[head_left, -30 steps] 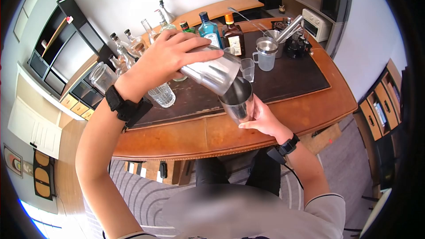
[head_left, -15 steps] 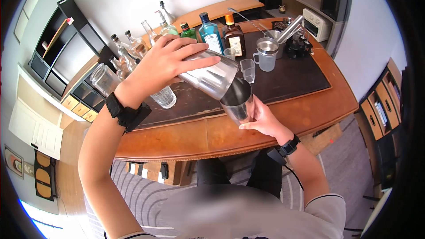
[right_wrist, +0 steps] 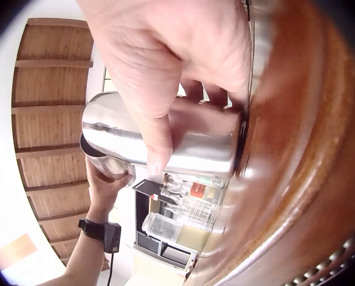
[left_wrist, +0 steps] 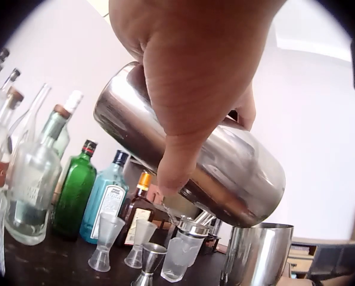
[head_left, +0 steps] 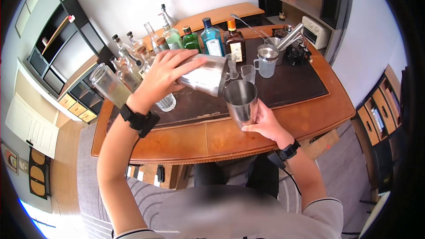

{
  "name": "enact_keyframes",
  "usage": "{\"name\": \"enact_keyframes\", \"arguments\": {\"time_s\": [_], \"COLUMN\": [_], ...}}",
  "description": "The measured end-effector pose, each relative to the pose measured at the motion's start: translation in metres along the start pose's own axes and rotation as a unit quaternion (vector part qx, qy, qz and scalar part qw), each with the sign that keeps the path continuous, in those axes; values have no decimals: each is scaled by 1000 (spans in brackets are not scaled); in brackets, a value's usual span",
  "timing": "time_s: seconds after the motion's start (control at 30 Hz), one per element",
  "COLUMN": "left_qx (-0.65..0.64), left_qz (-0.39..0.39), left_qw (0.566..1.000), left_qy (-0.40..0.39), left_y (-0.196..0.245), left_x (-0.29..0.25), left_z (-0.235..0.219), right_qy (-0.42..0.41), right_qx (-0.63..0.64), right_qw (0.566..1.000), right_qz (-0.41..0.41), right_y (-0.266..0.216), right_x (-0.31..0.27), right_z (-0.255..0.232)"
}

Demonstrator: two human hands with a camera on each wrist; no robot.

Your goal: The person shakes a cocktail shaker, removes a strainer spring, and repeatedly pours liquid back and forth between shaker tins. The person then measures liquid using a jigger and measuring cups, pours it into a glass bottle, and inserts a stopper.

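Observation:
My left hand (head_left: 166, 73) grips a steel shaker tin (head_left: 204, 76) from above, its fingers round the side. The tin lies tilted nearly on its side, its mouth close by the rim of a second steel tin (head_left: 241, 99). My right hand (head_left: 265, 121) holds this second tin upright near its base, at the table's front edge. In the left wrist view the upper tin (left_wrist: 237, 173) slants down toward the lower tin (left_wrist: 258, 253). In the right wrist view my thumb lies across the lower tin (right_wrist: 201, 149). The inside of the upper tin is hidden from the head view.
Several bottles, among them a green bottle (head_left: 191, 42), a blue bottle (head_left: 212, 40) and a brown bottle (head_left: 235, 44), line the back of the table (head_left: 177, 144). Jiggers, a frosted mug (head_left: 266, 67) and a cut-glass tumbler (head_left: 166, 103) stand nearer. A tall glass jar (head_left: 110, 84) is at left.
The left hand's tin has tilted back toward level and shifted left, off the lower tin's mouth, which shows more fully. The right hand keeps its hold. The head view has shifted slightly.

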State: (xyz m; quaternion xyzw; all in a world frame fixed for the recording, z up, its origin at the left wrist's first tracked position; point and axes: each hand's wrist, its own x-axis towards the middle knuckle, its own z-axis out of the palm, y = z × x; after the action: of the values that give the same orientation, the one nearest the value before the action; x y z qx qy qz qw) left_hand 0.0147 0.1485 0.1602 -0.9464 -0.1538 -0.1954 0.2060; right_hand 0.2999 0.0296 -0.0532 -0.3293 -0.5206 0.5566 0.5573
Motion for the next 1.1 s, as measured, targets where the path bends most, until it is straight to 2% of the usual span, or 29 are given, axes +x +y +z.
{"name": "enact_keyframes", "arguments": {"time_s": [0.03, 0.1, 0.17, 0.23, 0.37, 0.53, 0.6, 0.63, 0.7, 0.73, 0.77, 0.83, 0.9, 0.97, 1.03, 1.1], "left_qx": [1, -61, -163, -292, -422, -475, -526, -529, -574, -575, -577, -577, -551, -554, -558, -559], "left_qz": [1, -90, -140, -175, -239, -248, -259, -260, -260, -262, -258, -260, -251, -265, -264, -267], "left_qw": [1000, 994, 973, 934, 865, 833, 796, 793, 756, 754, 753, 751, 777, 771, 768, 765], "left_qy": [3, 27, 82, 108, 130, 141, 152, 154, 179, 181, 183, 188, 173, 170, 171, 174], "left_y": [-1, -2, 7, 22, 54, 73, 76, 77, 77, 77, 76, 76, 75, 76, 76, 75], "left_x": [-9, -30, -46, -51, -56, -56, -58, -58, -60, -61, -61, -63, -62, -63, -64, -65], "left_z": [10, 38, 70, 92, 127, 153, 162, 164, 169, 170, 171, 170, 164, 160, 159, 157], "right_qy": [0, 21, 40, 61, 101, 134, 135, 134, 128, 130, 127, 98, 78, 40, 31, 1], "right_qx": [-2, 1, -15, -29, -68, -174, -226, -230, -356, -390, -392, -469, -495, -557, -567, -645], "right_qw": [1000, 1000, 999, 997, 992, 972, 960, 960, 923, 907, 906, 873, 859, 820, 814, 745], "right_qz": [-2, -1, -11, -21, -38, -84, -94, -91, -74, -96, -94, -92, -104, -121, -124, -168], "right_y": [-2, -8, -10, -13, -31, -68, -87, -97, -110, -111, -116, -134, -145, -153, -160, -168], "right_x": [-1, -2, -4, -4, -5, -2, 0, 1, 5, 8, 12, 18, 26, 33, 40, 47], "right_z": [-1, -2, -6, -11, -22, -36, -36, -36, -38, -41, -38, -25, -17, -10, -6, -3]}}
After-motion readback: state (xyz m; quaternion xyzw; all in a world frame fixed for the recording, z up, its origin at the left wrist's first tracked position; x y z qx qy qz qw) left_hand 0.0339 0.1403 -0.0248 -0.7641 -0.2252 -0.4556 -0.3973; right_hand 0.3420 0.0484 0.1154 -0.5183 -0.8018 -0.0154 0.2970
